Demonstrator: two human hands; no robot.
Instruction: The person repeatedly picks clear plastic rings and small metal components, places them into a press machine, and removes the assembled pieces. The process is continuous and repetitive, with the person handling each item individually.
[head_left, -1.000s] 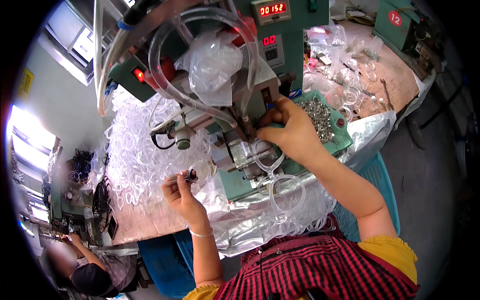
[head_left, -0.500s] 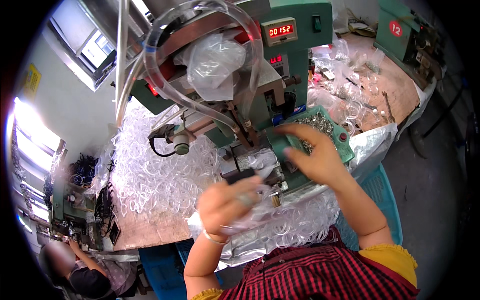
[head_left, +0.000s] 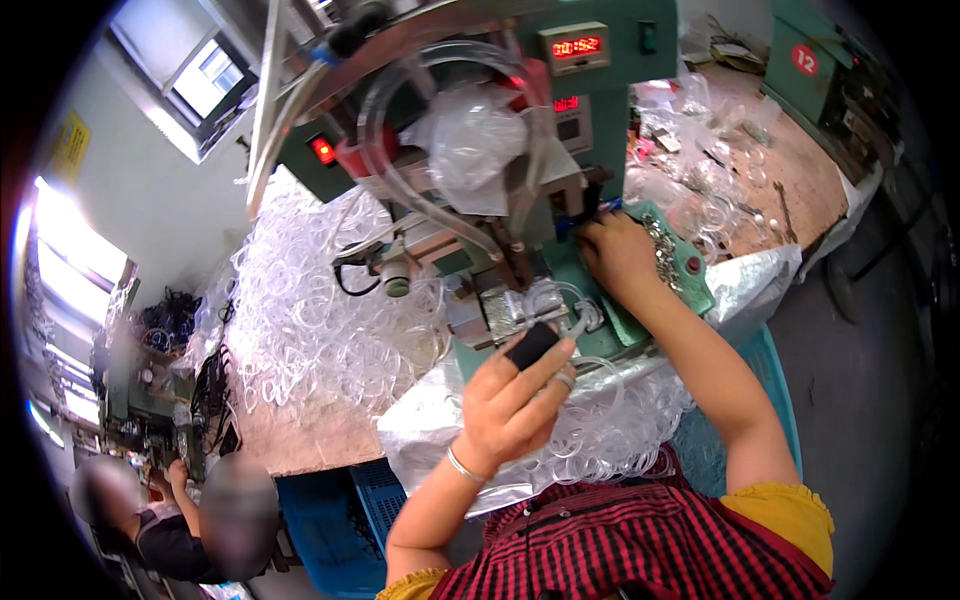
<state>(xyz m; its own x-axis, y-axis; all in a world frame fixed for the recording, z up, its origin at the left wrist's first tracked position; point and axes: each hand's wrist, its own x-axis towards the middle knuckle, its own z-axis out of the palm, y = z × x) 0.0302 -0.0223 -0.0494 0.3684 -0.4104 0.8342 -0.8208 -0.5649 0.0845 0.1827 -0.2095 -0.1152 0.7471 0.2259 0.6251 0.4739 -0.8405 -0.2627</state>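
Observation:
My left hand (head_left: 515, 405), a black cover (head_left: 532, 345) on one finger, is closed in front of the press machine (head_left: 590, 110). Clear plastic rings (head_left: 587, 318) are at its fingertips, beside the small metal work plate (head_left: 505, 312). My right hand (head_left: 622, 258) lies at the left side of a green tray (head_left: 700, 290) heaped with small shiny metal parts (head_left: 660, 245). Its fingers curl down together; the tips and anything between them are hidden. Above the plate stands the machine's metal head (head_left: 515, 265), apart from both hands.
A large heap of clear rings (head_left: 320, 310) covers the table's left side, and more rings (head_left: 620, 425) lie along its front edge. A clear hose (head_left: 375, 130) loops before the machine. Blue crates (head_left: 320, 530) stand below. Other people (head_left: 170, 540) sit at the far left.
My left hand has moved right and up toward the work plate. My right hand has shifted up and its spread fingers have curled. The whole view has shifted slightly.

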